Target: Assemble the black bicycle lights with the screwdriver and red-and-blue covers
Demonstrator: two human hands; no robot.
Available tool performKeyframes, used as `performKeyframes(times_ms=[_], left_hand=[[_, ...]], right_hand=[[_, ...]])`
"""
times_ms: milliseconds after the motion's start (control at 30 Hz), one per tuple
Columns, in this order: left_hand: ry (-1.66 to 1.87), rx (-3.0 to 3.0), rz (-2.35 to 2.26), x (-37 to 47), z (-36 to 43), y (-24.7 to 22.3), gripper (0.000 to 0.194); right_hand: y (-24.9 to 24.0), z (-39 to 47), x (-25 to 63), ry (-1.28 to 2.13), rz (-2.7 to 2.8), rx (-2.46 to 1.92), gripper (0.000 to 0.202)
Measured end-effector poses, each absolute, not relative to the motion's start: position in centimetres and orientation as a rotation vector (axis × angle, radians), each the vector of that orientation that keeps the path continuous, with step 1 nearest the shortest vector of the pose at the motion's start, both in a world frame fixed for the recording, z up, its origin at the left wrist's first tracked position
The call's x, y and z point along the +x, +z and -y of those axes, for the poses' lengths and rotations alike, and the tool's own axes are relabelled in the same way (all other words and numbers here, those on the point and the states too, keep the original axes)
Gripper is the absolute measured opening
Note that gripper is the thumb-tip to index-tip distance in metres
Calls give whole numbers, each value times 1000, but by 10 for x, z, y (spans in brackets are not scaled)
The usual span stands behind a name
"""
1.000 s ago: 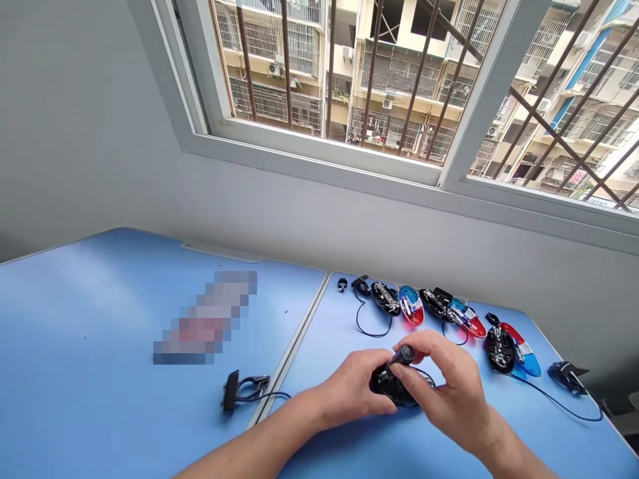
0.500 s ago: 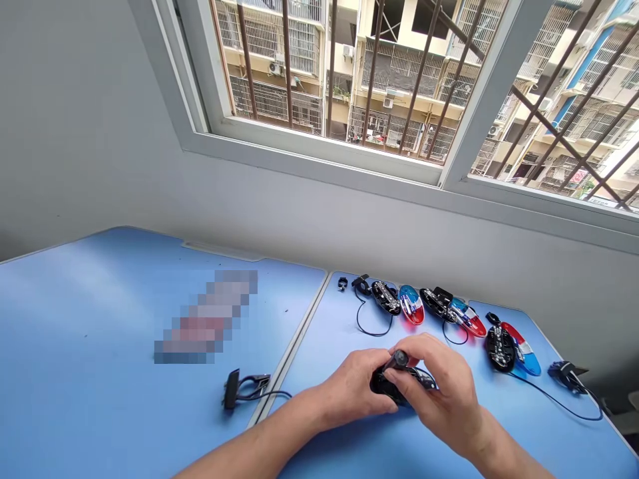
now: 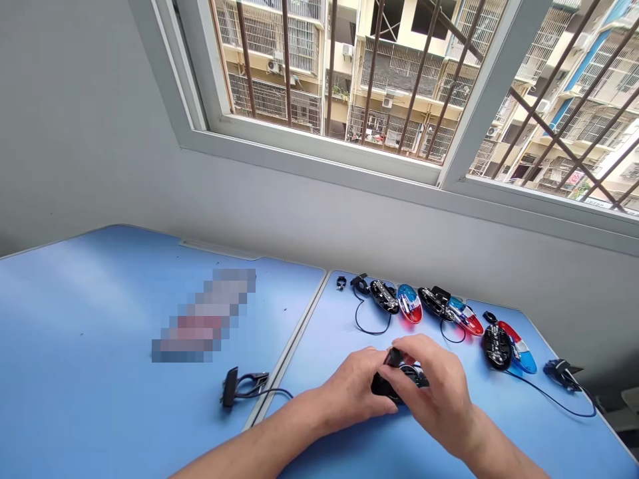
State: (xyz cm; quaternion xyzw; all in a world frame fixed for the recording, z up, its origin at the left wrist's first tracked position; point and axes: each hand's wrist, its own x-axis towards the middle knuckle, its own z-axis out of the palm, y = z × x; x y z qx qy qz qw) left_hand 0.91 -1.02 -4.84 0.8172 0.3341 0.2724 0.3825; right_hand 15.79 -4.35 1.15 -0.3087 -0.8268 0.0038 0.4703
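My left hand [image 3: 352, 386] is wrapped round the left side of a black oval housing [image 3: 412, 376], low over the blue table. Above that housing, my right hand [image 3: 436, 386] pinches a small black handle [image 3: 393, 357] between thumb and fingers. The handle's lower end is hidden by the hands. A thin black cable runs from under my left forearm to a black clip mount [image 3: 230, 388] on the left.
Along the back right of the blue table [image 3: 100, 299] lie several black housings [image 3: 498, 346], red-blue covers [image 3: 410, 304] and a cabled black clamp [image 3: 562, 374]. A pixelated item [image 3: 202, 319] lies left. Behind are a wall and a barred window.
The black handle in my right hand has tilted and shifted slightly left, with the right fingers shifting too. My left hand stays nearly still on the housing. The view has moved slightly.
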Motion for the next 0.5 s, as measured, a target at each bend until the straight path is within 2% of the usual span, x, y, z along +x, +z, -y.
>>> performKeyframes(times_ms=[200,500], left_hand=[[659,2054,-874,8,10,-47,12],[610,1980,-928,9,12,-40,15]], right_hand=[[19,40,161,71,2113,-632,38],[33,40,166,255,2195,-588,32]])
